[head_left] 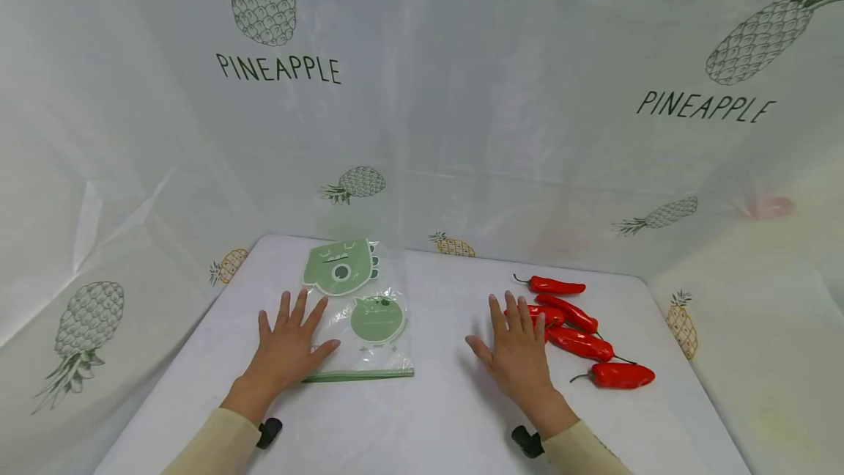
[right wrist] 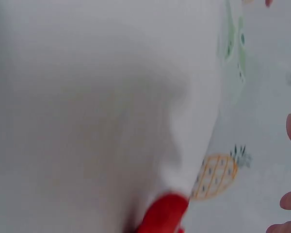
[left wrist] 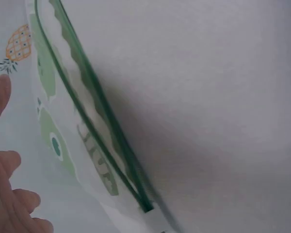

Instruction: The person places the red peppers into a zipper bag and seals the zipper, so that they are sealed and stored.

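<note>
A clear zip bag [head_left: 339, 328] with green cartoon prints lies on the white table, its green zip edge [left wrist: 104, 109] nearest the person. My left hand [head_left: 286, 347] is spread over the bag's left side, fingers straight; whether it touches the bag I cannot tell. To the right lies a loose group of several red chili peppers [head_left: 580, 343]. My right hand [head_left: 517, 354] hovers just left of them with fingers extended, partly covering some peppers. One red pepper [right wrist: 165, 213] shows blurred at the bottom of the right wrist view. Neither hand holds anything.
The white table [head_left: 442, 416] is bordered at the back and sides by a pale curtain [head_left: 475, 130] printed with pineapples. A black wrist camera [head_left: 269, 432] sits at the left cuff and another wrist camera [head_left: 527, 442] at the right cuff.
</note>
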{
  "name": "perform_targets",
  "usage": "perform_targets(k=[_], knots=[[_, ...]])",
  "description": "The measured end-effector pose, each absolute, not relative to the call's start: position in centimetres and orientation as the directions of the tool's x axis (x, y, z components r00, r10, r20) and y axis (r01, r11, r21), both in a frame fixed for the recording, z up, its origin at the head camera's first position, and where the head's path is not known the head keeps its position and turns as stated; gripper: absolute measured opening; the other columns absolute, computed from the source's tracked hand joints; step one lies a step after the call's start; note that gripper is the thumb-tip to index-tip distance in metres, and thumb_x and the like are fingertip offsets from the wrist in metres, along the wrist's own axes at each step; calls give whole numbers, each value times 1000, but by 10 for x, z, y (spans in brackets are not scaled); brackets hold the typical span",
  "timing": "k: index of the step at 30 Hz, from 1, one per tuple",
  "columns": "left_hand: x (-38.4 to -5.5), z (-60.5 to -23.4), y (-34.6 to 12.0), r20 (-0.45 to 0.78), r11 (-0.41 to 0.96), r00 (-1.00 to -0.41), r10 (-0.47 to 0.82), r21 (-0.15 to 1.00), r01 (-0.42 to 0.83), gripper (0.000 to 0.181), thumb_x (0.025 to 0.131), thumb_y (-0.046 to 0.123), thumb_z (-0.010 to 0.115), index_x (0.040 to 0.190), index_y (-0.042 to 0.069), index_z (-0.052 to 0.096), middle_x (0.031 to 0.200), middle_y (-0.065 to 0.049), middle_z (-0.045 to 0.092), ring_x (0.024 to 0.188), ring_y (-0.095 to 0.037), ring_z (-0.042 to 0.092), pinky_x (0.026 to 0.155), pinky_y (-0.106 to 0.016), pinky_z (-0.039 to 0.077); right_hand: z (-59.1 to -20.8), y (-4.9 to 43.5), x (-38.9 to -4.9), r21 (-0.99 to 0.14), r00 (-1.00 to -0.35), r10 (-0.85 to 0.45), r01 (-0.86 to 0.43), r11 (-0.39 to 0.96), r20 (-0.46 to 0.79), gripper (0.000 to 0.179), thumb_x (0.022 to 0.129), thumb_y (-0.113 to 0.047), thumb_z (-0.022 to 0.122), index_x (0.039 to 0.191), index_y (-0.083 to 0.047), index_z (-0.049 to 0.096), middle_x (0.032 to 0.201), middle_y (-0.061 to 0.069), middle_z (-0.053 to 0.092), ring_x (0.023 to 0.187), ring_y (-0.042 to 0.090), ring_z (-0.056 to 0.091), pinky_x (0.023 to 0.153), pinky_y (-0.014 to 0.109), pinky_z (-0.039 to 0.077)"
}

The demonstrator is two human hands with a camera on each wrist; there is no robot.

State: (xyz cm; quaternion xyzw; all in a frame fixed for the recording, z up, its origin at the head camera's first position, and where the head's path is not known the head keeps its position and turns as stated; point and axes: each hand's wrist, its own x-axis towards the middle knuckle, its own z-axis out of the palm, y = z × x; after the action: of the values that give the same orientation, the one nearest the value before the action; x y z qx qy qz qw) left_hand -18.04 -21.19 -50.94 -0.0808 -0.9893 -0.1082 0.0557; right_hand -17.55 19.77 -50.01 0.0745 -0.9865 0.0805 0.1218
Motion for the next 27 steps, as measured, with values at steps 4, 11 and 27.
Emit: perform_targets(k=[4,11,27], knots=[[-178,-514,-215,82,964,-984,157,205,170,85,97,58,67,163,11,40,171,-28,23,157,-56,12,115,-87,11,-504,173,-174,-121,-948,-194,-229,966,251,90,96,-63,66,164,-10,37,169,23,33,157,48,26,124,72,23],[-172,-522,-220,-50,964,-984,172,214,158,94,95,61,67,161,2,37,169,-32,26,156,-56,18,117,-85,14,-516,130,-165,-130,-906,-394,-414,901,156,82,100,-59,62,163,-12,39,169,19,35,157,44,31,123,68,32],[-147,-515,-192,-188,960,-963,194,237,147,87,100,52,65,152,-13,43,164,-37,31,154,-55,25,122,-76,22,-529,117,-152,-123,-795,-601,-590,798,-81,74,107,-64,41,160,-12,45,168,4,42,159,28,33,126,66,27]])
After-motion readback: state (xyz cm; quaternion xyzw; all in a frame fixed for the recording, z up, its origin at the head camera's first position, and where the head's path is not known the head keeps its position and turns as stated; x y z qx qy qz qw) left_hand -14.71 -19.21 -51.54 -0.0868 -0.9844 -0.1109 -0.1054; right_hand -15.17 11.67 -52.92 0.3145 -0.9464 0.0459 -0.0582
